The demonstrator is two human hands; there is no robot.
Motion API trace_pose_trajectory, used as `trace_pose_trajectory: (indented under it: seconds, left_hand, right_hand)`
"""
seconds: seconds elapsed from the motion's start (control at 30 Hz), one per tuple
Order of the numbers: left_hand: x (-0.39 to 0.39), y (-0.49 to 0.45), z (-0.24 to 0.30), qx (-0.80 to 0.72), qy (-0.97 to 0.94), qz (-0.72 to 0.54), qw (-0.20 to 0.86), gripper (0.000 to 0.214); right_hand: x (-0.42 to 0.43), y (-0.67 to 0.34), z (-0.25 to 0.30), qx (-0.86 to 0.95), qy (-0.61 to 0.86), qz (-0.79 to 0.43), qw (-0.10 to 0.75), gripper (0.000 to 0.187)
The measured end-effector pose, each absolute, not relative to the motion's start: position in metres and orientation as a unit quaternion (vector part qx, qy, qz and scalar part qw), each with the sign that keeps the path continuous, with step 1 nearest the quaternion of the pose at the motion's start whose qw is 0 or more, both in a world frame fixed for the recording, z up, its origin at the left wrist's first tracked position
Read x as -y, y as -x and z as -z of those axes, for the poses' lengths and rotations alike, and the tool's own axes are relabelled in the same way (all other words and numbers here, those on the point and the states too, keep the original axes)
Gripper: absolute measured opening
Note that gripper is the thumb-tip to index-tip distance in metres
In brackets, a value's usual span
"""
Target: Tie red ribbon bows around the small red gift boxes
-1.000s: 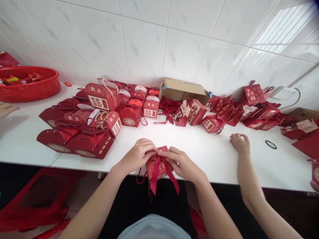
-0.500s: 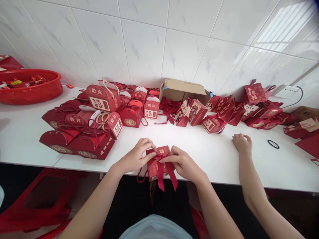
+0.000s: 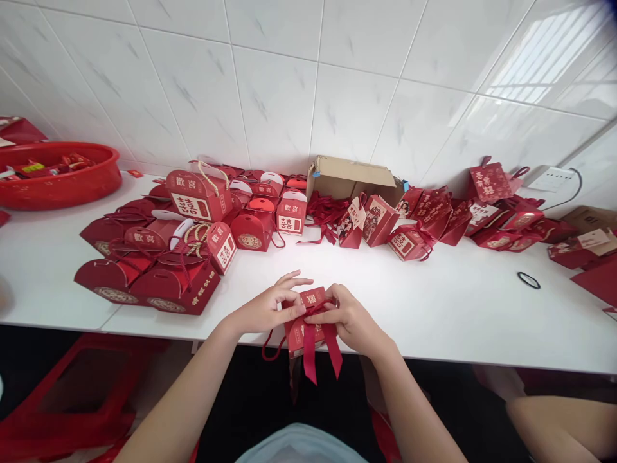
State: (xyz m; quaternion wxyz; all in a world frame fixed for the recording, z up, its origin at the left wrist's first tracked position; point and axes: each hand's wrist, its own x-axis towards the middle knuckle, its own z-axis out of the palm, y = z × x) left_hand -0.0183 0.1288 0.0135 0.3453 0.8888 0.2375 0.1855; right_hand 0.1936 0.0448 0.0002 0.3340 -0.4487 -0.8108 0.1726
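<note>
A small red gift box (image 3: 313, 296) with gold lettering rests at the table's front edge, a red cord handle (image 3: 272, 355) looping out on its left. Across its top runs a red ribbon (image 3: 309, 360), tied in what looks like a bow, its two tails hanging toward me. My left hand (image 3: 272, 307) pinches the ribbon at the knot with thumb and index finger, the other fingers stretched out. From the other side, my right hand (image 3: 355, 321) grips the ribbon close to the knot. The fingers partly cover the bow.
Red gift boxes (image 3: 186, 283) crowd the left, and more (image 3: 434, 209) stand at the back right. A cardboard box (image 3: 354, 172) with red ribbons (image 3: 328, 209) is behind. A red basin (image 3: 96, 183), a black ring (image 3: 529, 280) and a power strip (image 3: 552, 178) also lie about.
Another person's hand has left the table on the right; a bare limb now shows lower down there. My fingers have shifted slightly at the knot. The view has tilted up a little.
</note>
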Motion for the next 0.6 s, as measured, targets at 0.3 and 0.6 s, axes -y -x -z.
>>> trace_pose_trajectory:
  seconds: [0.3,0.6]
  left_hand:
    - [-0.120,0.006,-0.017,-0.283,-0.874,-0.285,0.273,0.034]
    - [-0.104,-0.010,-0.006,-0.362,-0.764,-0.346,0.406,0.022]
  right_hand:
    - [-0.043,-0.195,0.003,0.768,0.451,-0.194,0.411,0.039]
    - [-0.045,-0.188,0.005,0.634,0.529,-0.216,0.521,0.017]
